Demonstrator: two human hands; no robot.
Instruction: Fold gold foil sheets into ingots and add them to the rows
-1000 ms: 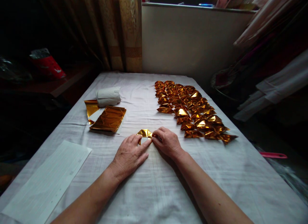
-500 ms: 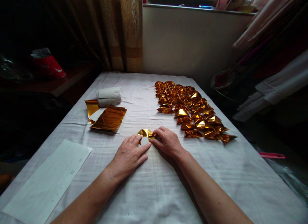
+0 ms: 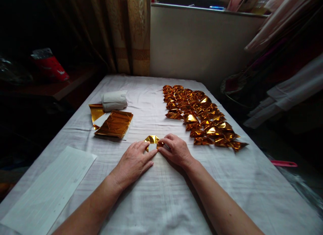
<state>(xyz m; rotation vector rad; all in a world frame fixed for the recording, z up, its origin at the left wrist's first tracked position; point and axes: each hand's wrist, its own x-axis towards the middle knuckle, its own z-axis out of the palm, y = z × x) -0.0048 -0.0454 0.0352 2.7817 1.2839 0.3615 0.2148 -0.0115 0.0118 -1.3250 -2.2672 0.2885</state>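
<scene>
A home room, by the look of it; patterned curtain (image 3: 133,33) beside a window sill (image 3: 207,7); clothes (image 3: 285,87) hanging right; white cloth (image 3: 161,201) spread over the table.

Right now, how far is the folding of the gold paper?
Done: many folded gold pieces lie in rows at the right of the table. In hand: the left hand and right hand press one gold piece. Left: a stack of flat gold sheets.
</scene>
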